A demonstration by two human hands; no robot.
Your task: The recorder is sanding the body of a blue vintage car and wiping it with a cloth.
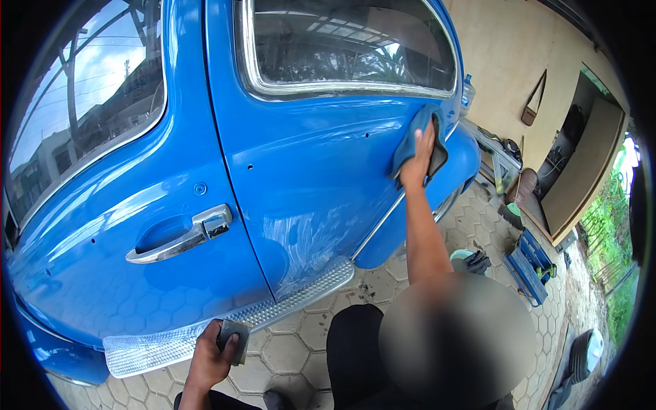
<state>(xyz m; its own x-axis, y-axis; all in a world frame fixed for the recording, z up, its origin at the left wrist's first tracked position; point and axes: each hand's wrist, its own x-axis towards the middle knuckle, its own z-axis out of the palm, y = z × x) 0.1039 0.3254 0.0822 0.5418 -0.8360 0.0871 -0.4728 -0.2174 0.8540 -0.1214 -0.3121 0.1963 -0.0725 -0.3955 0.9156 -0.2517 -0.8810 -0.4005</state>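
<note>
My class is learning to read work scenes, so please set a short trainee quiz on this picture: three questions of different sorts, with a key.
1. Open question: what lies between the right hand and the glossy blue car?

2. True or false: the shiny chrome door handle sits left of the dark, narrow door seam.

3. Fill in: the ____ hand is nearer the long, silver, textured running board.

Key:
1. A dark blue-grey fabric cloth.
2. True.
3. Left; the left hand grips a small, dark grey, block-like piece.
</note>
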